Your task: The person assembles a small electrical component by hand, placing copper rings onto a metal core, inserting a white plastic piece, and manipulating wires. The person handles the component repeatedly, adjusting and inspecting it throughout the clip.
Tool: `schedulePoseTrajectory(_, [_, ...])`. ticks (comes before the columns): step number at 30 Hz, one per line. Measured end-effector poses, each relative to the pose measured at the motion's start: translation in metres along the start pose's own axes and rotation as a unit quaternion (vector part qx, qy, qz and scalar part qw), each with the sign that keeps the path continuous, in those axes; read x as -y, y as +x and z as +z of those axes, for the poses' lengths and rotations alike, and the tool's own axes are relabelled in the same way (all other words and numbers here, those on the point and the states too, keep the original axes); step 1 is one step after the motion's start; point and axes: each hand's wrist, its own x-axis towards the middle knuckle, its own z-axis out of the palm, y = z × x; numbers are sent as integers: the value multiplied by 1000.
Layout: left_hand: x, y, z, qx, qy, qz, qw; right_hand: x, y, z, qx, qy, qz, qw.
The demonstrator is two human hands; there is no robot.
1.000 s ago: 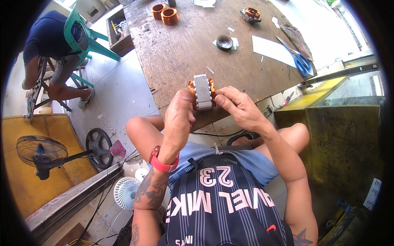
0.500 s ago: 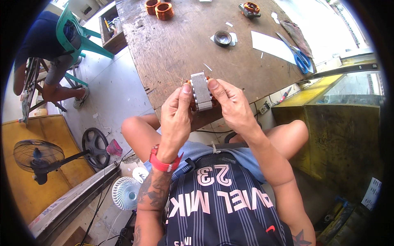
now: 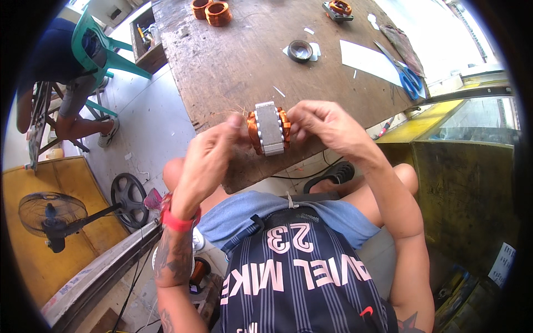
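A motor stator (image 3: 271, 130), a grey laminated steel core with orange copper windings bulging from both sides, sits at the table's front edge. White insulation edges show along its slots. My left hand (image 3: 214, 150) is beside the left winding, its thumb blurred and raised near loose copper wire ends; its other fingertips are partly hidden. At the right winding, my right hand (image 3: 327, 126) has its thumb and bent fingers closed against the copper.
On the wooden table (image 3: 239, 61) lie copper coils (image 3: 218, 14), a black tape roll (image 3: 300, 51), white paper (image 3: 363, 61), blue-handled scissors (image 3: 410, 83) and another small stator (image 3: 337, 11). A person sits on a green chair (image 3: 91, 53) at left. A fan (image 3: 53, 213) stands lower left.
My hands have spread apart to the sides of the stator, the left one farther, with its thumb off the core. More of the copper windings now shows.
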Motion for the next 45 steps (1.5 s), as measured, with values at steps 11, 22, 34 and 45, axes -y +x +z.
schedulePoseTrajectory(11, [1,86,46,23,-261,219,940,6,76,55,-23,109,-206,972])
schedulePoseTrajectory(22, [-5,82,62,-116,-277,170,939,3,74,61,-88,57,-238,966])
schedulePoseTrajectory(34, [4,-13,4,-10,-33,33,999,-2,-14,24,-33,-74,-30,996])
schedulePoseTrajectory(45, [12,-4,4,20,117,217,969,-11,-14,28,-20,-84,-192,977])
